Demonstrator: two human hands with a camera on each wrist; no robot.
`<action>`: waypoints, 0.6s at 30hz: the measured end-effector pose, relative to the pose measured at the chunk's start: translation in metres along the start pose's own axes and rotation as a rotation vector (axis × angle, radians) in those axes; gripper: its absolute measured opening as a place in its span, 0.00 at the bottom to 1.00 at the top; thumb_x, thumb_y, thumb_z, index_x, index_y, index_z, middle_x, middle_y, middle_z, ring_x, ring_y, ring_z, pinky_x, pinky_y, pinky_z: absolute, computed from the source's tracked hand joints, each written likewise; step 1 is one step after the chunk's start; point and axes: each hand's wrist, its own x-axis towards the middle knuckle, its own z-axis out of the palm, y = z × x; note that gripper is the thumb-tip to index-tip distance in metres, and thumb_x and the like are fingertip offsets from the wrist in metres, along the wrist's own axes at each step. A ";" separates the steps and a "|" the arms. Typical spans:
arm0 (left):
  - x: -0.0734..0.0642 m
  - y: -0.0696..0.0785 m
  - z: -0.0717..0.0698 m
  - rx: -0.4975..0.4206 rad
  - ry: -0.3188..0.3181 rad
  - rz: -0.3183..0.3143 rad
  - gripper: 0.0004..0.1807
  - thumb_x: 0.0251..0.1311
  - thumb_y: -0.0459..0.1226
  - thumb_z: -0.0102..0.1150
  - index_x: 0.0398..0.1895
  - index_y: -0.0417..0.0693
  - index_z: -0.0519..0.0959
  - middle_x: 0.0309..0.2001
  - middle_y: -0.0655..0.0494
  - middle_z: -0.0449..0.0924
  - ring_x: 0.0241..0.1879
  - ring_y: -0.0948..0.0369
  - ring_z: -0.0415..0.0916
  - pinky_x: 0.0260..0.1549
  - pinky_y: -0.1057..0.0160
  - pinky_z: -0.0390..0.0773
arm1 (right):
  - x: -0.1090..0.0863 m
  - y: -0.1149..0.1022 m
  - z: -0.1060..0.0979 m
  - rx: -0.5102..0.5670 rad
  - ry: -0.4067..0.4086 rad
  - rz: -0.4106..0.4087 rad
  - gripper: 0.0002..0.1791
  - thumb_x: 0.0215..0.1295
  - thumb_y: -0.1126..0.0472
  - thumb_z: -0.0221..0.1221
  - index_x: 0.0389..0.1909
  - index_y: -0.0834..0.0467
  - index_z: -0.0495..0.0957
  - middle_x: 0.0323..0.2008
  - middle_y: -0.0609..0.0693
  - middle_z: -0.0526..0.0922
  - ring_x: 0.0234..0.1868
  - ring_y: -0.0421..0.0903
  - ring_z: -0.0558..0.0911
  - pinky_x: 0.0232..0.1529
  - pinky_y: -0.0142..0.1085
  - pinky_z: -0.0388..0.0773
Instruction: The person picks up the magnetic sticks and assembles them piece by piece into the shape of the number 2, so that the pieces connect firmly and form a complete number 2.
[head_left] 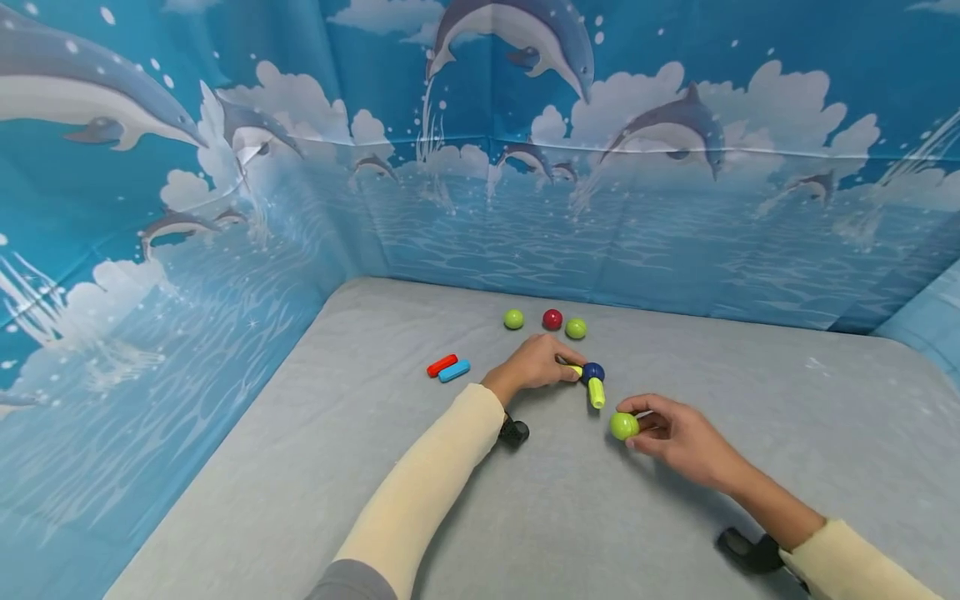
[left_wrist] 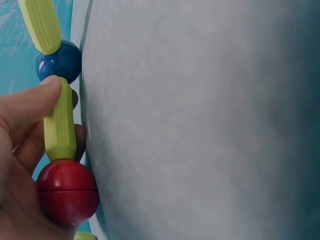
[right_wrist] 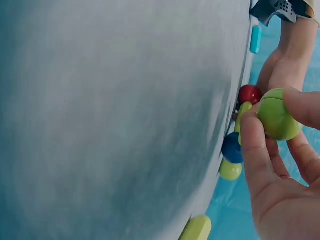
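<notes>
My left hand (head_left: 538,363) grips a yellow-green rod (left_wrist: 61,127) between thumb and fingers. At one end of that rod is a blue ball (head_left: 592,372), from which a second yellow-green rod (head_left: 596,393) sticks out. A red ball (left_wrist: 68,192) sits at the held rod's other end, against the palm; the hand hides it in the head view. To the right, my right hand (head_left: 678,437) pinches a shiny green ball (right_wrist: 278,115) with a groove around it, using thumb and fingertips. This ball is apart from the joined pieces.
Behind the left hand lie a loose red ball (head_left: 552,319), a green ball (head_left: 513,319) and another green ball (head_left: 576,328). A red rod (head_left: 442,365) and a blue rod (head_left: 454,371) lie side by side at left. A dolphin-print curtain (head_left: 480,225) borders the grey surface (head_left: 375,467).
</notes>
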 end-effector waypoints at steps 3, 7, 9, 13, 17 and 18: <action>0.000 0.001 0.000 -0.004 -0.001 -0.009 0.16 0.63 0.41 0.65 0.54 0.62 0.85 0.56 0.60 0.85 0.38 0.69 0.72 0.31 0.74 0.68 | 0.000 -0.001 0.002 0.014 -0.024 0.011 0.23 0.62 0.65 0.65 0.57 0.65 0.74 0.53 0.60 0.80 0.45 0.40 0.83 0.40 0.30 0.82; -0.001 0.001 0.000 -0.014 0.009 -0.017 0.16 0.63 0.41 0.65 0.53 0.62 0.85 0.56 0.60 0.85 0.36 0.69 0.72 0.30 0.73 0.67 | 0.000 -0.002 0.004 0.022 -0.010 0.016 0.20 0.62 0.64 0.66 0.54 0.63 0.75 0.50 0.58 0.82 0.44 0.39 0.84 0.39 0.30 0.82; -0.001 0.002 0.000 -0.020 0.013 -0.017 0.15 0.63 0.41 0.66 0.53 0.62 0.85 0.56 0.59 0.85 0.36 0.68 0.72 0.29 0.73 0.67 | 0.000 -0.004 0.005 0.017 0.006 0.018 0.19 0.61 0.65 0.66 0.52 0.62 0.76 0.50 0.57 0.82 0.43 0.38 0.84 0.39 0.29 0.82; -0.001 0.003 0.000 -0.022 0.013 -0.018 0.15 0.63 0.41 0.66 0.53 0.62 0.85 0.56 0.59 0.85 0.33 0.68 0.71 0.27 0.72 0.66 | 0.000 -0.007 0.006 -0.020 0.047 0.025 0.18 0.59 0.65 0.68 0.50 0.62 0.77 0.48 0.57 0.83 0.42 0.39 0.84 0.38 0.29 0.82; -0.001 0.003 0.001 -0.020 0.015 -0.027 0.15 0.63 0.41 0.66 0.53 0.62 0.85 0.56 0.60 0.85 0.29 0.68 0.68 0.25 0.72 0.66 | 0.002 -0.011 0.009 -0.070 0.084 0.028 0.18 0.57 0.64 0.70 0.48 0.62 0.78 0.44 0.54 0.84 0.40 0.38 0.84 0.37 0.28 0.81; 0.000 0.003 0.001 -0.019 0.017 -0.027 0.15 0.63 0.41 0.66 0.53 0.62 0.85 0.56 0.60 0.85 0.29 0.68 0.68 0.25 0.72 0.66 | 0.003 -0.011 0.010 -0.079 0.093 0.027 0.18 0.57 0.65 0.70 0.47 0.62 0.78 0.43 0.54 0.84 0.39 0.38 0.83 0.37 0.28 0.81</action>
